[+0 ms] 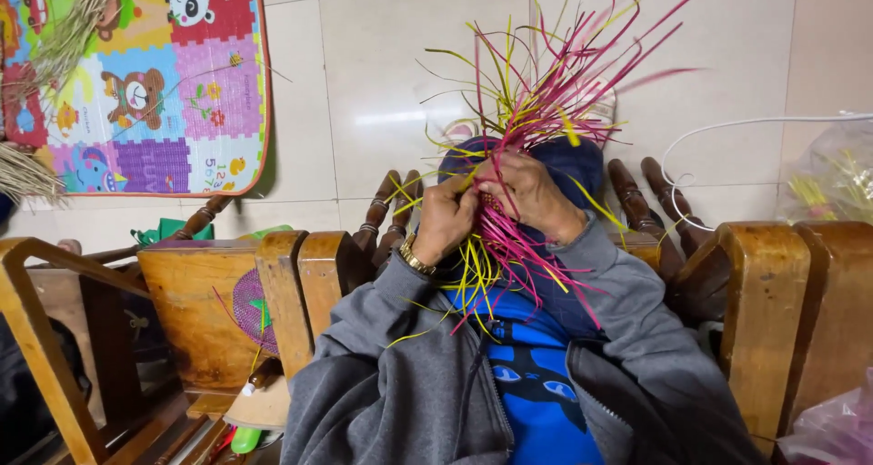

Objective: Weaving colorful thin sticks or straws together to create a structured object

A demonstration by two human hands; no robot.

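Observation:
A bundle of thin pink and yellow strips (546, 101) fans upward and hangs down over my lap. My left hand (446, 218), with a gold watch at the wrist, grips the strips at their crossing point. My right hand (532, 192) closes on the same woven middle from the right, fingers curled into the strips. Both hands touch each other above my dark blue knees. Grey jacket sleeves cover both arms. The woven centre itself is mostly hidden by my fingers.
Wooden chairs (773, 292) stand on both sides of me. A small purple woven disc (255, 310) rests on the left chair seat. A colourful puzzle mat (155, 92) and dry straw lie at the upper left. A white cable (727, 133) and plastic bag sit on the right.

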